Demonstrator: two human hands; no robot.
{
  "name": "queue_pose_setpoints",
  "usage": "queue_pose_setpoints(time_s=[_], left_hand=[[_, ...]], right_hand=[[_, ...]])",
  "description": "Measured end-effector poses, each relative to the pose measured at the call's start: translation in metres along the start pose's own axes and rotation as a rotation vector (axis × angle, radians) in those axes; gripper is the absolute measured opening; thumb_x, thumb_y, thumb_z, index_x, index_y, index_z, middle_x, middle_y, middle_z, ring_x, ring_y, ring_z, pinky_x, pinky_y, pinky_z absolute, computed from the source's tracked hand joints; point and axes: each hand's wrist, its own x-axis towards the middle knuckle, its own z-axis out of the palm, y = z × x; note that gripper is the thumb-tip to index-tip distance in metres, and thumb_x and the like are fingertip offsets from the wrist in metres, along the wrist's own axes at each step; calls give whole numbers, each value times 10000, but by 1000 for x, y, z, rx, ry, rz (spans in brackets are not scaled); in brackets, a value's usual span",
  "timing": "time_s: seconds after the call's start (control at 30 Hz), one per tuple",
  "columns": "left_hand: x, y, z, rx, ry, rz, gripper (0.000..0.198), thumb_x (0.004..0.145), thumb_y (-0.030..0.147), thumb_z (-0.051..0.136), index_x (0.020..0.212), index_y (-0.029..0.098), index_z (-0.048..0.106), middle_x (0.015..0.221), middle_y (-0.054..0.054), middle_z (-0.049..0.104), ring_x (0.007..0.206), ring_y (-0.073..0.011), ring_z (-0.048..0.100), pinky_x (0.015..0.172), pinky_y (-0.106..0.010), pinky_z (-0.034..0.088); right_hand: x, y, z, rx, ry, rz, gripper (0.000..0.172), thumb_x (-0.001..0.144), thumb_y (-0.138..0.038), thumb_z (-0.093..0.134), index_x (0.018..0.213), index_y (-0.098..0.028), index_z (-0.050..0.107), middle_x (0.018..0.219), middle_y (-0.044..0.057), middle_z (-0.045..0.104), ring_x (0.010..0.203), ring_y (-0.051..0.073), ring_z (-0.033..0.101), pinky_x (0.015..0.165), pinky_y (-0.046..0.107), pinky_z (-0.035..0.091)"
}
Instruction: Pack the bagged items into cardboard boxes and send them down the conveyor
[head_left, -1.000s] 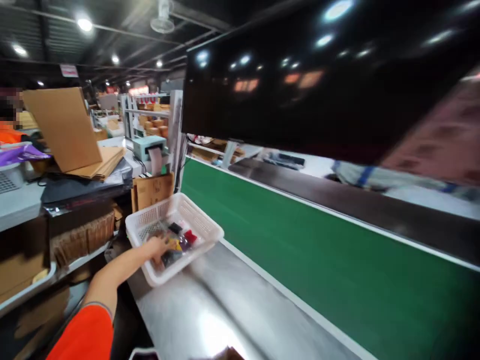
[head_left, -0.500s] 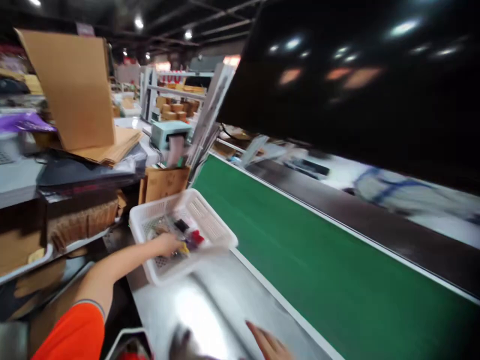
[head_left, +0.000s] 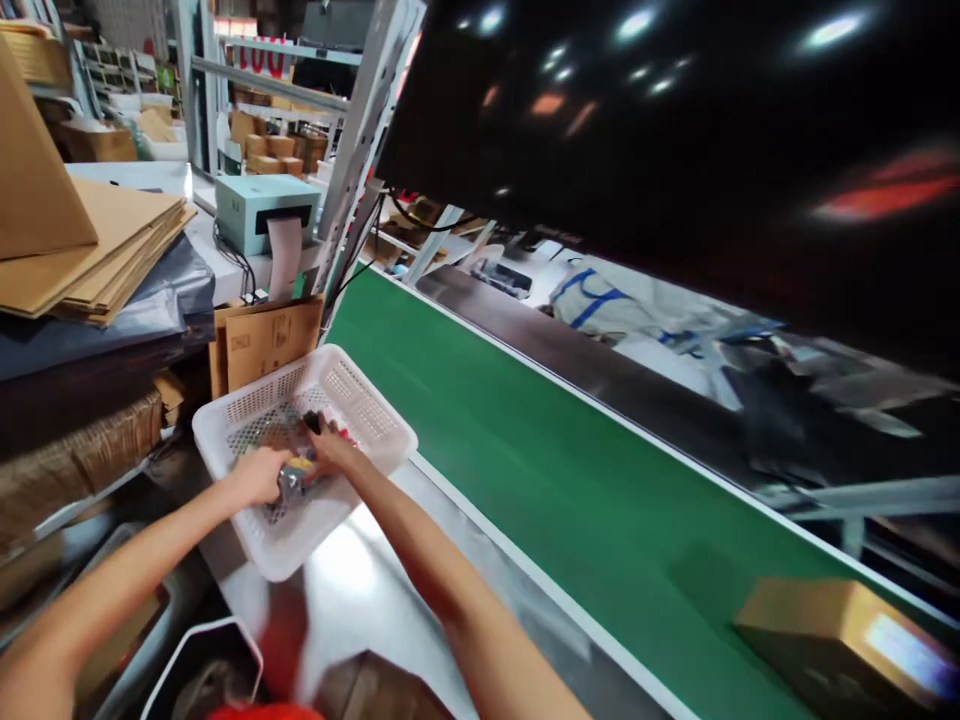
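Both my hands are inside a white plastic basket (head_left: pixel 375 408), which stands on the metal table by the green conveyor belt. My left hand (head_left: pixel 259 474) is closed on a small clear plastic bag (head_left: pixel 292 482) with something grey and yellow in it. Just to the right, my right hand (head_left: pixel 331 448) reaches among the basket's contents, its fingers apart. Near those fingertips lies a small black item (head_left: pixel 312 421). Small red pieces (head_left: pixel 345 434) are partly covered by the right hand. Other clear bags lie underneath, too blurred to name.
The green conveyor belt (head_left: pixel 525 430) runs along the right, carrying a cardboard box (head_left: pixel 795 620) at the lower right. A large black screen (head_left: pixel 637 180) hangs above it. Behind the basket stand folded cardboard (head_left: pixel 274 340) and a pale label printer (head_left: pixel 262 210). Flat cartons (head_left: pixel 127 230) are stacked left.
My right hand has moved from the lower table into the basket beside the left. My left hand now grips a bag there. The view has swung right, and a cardboard box has appeared on the belt.
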Motion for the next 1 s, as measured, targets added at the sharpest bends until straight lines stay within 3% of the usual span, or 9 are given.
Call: queue_pose_setpoints(time_s=[0.1, 0.2, 0.37, 0.53, 0.67, 0.77, 0.83, 0.93, 1.0], left_hand=[[-7, 9, 25, 117, -108, 8, 439, 693, 99, 833, 1129, 133, 796, 1272, -235, 724, 1198, -447, 695, 975, -504, 597], [-4, 16, 37, 256, -180, 21, 546, 720, 100, 838, 1259, 99, 748, 1431, -294, 607, 1307, -497, 619, 1034, -562, 575], [-4, 26, 36, 376, -223, 8, 462, 922, 105, 665, 1384, 101, 675, 1324, -273, 678, 1218, -423, 705, 975, -506, 601], [-5, 27, 22, 433, -186, -19, 540, 929, 122, 664, 1466, 127, 608, 1273, -229, 739, 1178, -363, 745, 999, -444, 592], [-7, 25, 10, 496, -169, -64, 421, 947, 176, 639, 1366, 142, 650, 1216, -198, 777, 1156, -329, 760, 980, -402, 591], [-8, 23, -1, 548, -167, -86, 390, 962, 256, 644, 1333, 136, 649, 1273, -193, 762, 1188, -327, 742, 976, -378, 575], [-5, 23, -9, 575, -182, -96, 459, 935, 290, 681, 1356, 114, 627, 1287, -200, 757, 1180, -337, 739, 961, -377, 571], [3, 26, -17, 593, -251, -70, 530, 846, 285, 759, 1345, 145, 652, 1192, -136, 803, 1050, -287, 773, 883, -305, 582], [2, 34, -19, 614, -328, -26, 464, 793, 271, 785, 1242, 173, 725, 1071, -93, 831, 969, -277, 787, 843, -290, 589]], right_hand=[[8, 2, 19, -6, -22, 7, 1426, 618, -346, 1020, 1756, -298, 162, 1809, 280, 50, 1573, 576, 258, 1180, 625, 417], [3, 5, 30, 35, 38, -3, 1036, 769, -265, 887, 1677, -270, 389, 1734, 239, 294, 1464, 457, 442, 1108, 491, 481], [-7, 2, 27, 160, 186, 64, 381, 865, -80, 650, 1234, -122, 736, 1292, 194, 663, 1106, 278, 630, 897, 331, 496], [-35, 3, -15, 358, 474, 42, 233, 821, -60, 611, 995, -117, 754, 1039, 108, 697, 947, 200, 621, 861, 289, 485], [-130, 29, -30, 558, 778, 45, 223, 761, -170, 684, 981, -186, 716, 1085, 51, 677, 1001, 196, 621, 899, 303, 529], [-245, 48, 5, 843, 1112, -18, 221, 698, -231, 753, 907, -230, 681, 1135, 40, 660, 983, 199, 636, 812, 316, 567], [-321, 48, 45, 971, 1218, -5, 195, 695, -226, 735, 879, -241, 671, 1145, 40, 669, 979, 199, 659, 799, 322, 571], [-395, 35, 113, 985, 1047, 165, 174, 702, -208, 644, 870, -239, 681, 1067, 36, 711, 982, 206, 691, 876, 339, 561], [-411, 28, 155, 980, 829, 248, 218, 711, -231, 598, 900, -230, 707, 1004, 47, 749, 950, 223, 710, 888, 358, 562]])
